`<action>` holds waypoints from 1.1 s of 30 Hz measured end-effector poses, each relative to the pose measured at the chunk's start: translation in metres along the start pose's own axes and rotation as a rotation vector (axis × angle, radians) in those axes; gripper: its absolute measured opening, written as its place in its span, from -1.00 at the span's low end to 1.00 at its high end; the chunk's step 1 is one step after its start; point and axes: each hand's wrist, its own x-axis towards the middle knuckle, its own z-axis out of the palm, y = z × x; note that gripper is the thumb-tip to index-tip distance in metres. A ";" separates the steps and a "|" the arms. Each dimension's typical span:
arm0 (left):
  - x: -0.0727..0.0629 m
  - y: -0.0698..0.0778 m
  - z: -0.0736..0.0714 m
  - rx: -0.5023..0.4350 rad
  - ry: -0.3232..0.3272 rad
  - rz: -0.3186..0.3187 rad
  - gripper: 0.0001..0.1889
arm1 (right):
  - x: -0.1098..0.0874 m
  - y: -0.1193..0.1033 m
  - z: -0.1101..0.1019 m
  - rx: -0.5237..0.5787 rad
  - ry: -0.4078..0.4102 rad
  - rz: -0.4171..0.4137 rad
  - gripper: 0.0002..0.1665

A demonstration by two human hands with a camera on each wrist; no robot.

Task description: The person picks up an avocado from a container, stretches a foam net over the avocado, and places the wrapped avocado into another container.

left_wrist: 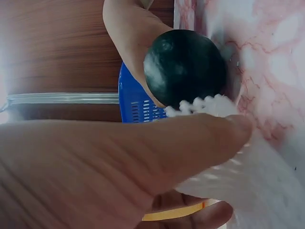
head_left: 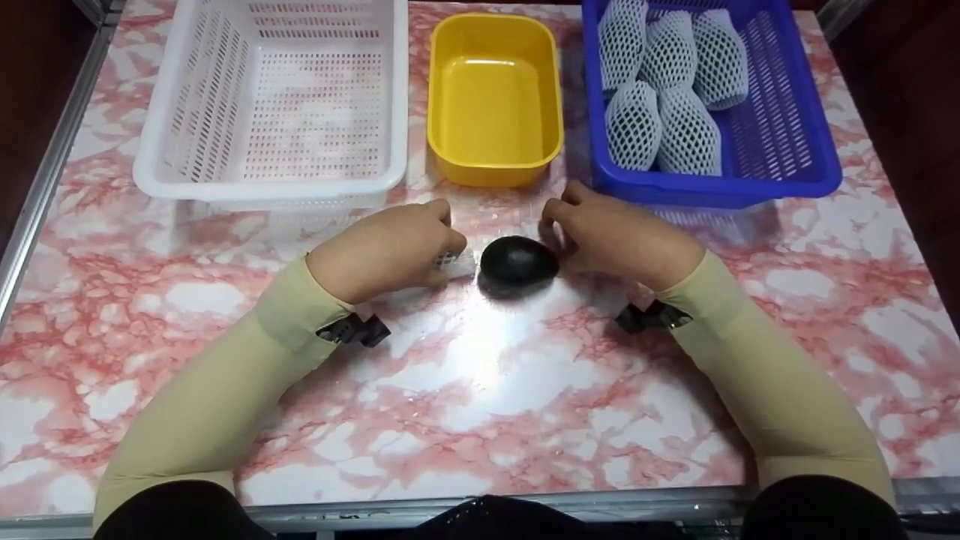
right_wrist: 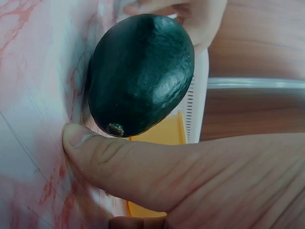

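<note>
A dark green avocado [head_left: 517,262] lies on the table between the two hands, its stem end toward the right hand. In the left wrist view, my left hand [left_wrist: 143,152] pinches a white foam net sleeve [left_wrist: 224,167] between thumb and fingers. The sleeve's scalloped mouth overlaps the lower edge of the avocado [left_wrist: 186,67] in that view. On the other side, my right hand [head_left: 615,232] has its fingers loosely bent beside the stem end. Its thumb [right_wrist: 100,152] lies right by that end in the right wrist view, with the fingers mostly hidden below.
Behind the hands stands a yellow tub [head_left: 495,169]. A white perforated basket [head_left: 270,187] is at the back left. The blue basket [head_left: 712,187] at the back right contains several fruits in foam nets [head_left: 686,131]. Red-and-white marbled table [head_left: 480,420] runs to a metal front edge.
</note>
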 end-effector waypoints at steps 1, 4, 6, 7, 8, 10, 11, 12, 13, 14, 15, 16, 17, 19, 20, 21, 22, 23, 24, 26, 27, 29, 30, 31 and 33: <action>0.000 0.000 0.000 -0.009 0.014 0.006 -0.84 | 0.000 0.000 0.000 -0.003 0.000 -0.005 -0.58; 0.000 0.001 0.000 -0.027 0.050 0.030 -0.87 | 0.001 0.000 -0.001 -0.013 0.004 -0.017 -0.59; 0.001 0.002 0.000 -0.035 0.058 0.048 -0.84 | 0.001 0.000 0.000 -0.021 0.013 -0.026 -0.59; 0.001 0.002 0.001 -0.042 0.053 0.053 -0.80 | 0.001 0.001 0.000 -0.027 0.020 -0.033 -0.59; 0.001 0.003 0.001 -0.051 0.046 0.052 -0.75 | 0.001 0.001 0.000 -0.028 0.023 -0.035 -0.59; 0.002 0.004 0.001 -0.085 0.032 0.031 -0.65 | 0.001 0.000 0.000 -0.026 0.025 -0.036 -0.59; 0.002 0.004 0.002 -0.099 0.031 0.018 -0.59 | 0.001 0.000 0.000 -0.026 0.025 -0.035 -0.59; 0.003 0.004 0.002 -0.117 0.036 0.002 -0.54 | 0.000 0.000 0.000 -0.023 0.025 -0.034 -0.59; 0.003 0.005 0.003 -0.125 0.049 -0.012 -0.52 | 0.000 0.000 0.000 -0.020 0.023 -0.032 -0.59; 0.003 0.005 0.004 -0.125 0.066 -0.028 -0.52 | 0.001 -0.001 0.000 -0.013 0.019 -0.028 -0.59; 0.003 0.006 0.004 -0.117 0.080 -0.038 -0.55 | 0.001 -0.001 0.000 -0.010 0.018 -0.026 -0.59; 0.003 0.006 0.005 -0.101 0.094 -0.042 -0.61 | 0.001 -0.001 0.000 -0.009 0.018 -0.023 -0.59; 0.003 0.007 0.006 -0.091 0.098 -0.050 -0.69 | 0.001 -0.002 0.000 -0.007 0.019 -0.026 -0.59; 0.002 0.007 0.007 -0.065 0.088 -0.060 -0.87 | 0.001 -0.002 0.000 -0.005 0.021 -0.035 -0.59; 0.002 0.007 0.008 -0.055 0.074 -0.067 -0.89 | 0.001 -0.002 0.000 -0.005 0.020 -0.038 -0.59; 0.002 0.008 0.008 -0.054 0.056 -0.074 -0.82 | 0.001 -0.003 -0.001 -0.008 0.020 -0.041 -0.59; 0.001 0.008 0.008 -0.055 0.036 -0.086 -0.71 | 0.000 -0.003 -0.001 -0.007 0.018 -0.042 -0.59; 0.001 0.008 0.008 -0.054 0.017 -0.100 -0.61 | 0.000 -0.003 -0.001 -0.003 0.016 -0.042 -0.59; 0.002 0.009 0.008 -0.048 -0.002 -0.110 -0.52 | 0.000 -0.003 -0.001 -0.002 0.015 -0.042 -0.59; 0.002 0.010 0.008 -0.034 -0.027 -0.124 -0.38 | 0.000 -0.002 -0.001 0.003 0.013 -0.038 -0.60; 0.002 0.010 0.009 -0.030 -0.035 -0.127 -0.34 | -0.001 -0.002 -0.001 0.005 0.014 -0.034 -0.60; 0.003 0.011 0.010 -0.026 -0.041 -0.131 -0.27 | -0.001 -0.001 -0.001 0.009 0.015 -0.025 -0.60; 0.003 0.011 0.010 -0.027 -0.039 -0.130 -0.24 | -0.001 -0.001 -0.001 0.009 0.015 -0.023 -0.60; 0.003 0.011 0.011 -0.028 -0.036 -0.127 -0.23 | -0.001 0.000 -0.001 0.008 0.012 -0.020 -0.60; 0.003 0.010 0.012 -0.030 -0.030 -0.126 -0.23 | 0.000 0.000 -0.001 0.000 0.006 -0.013 -0.60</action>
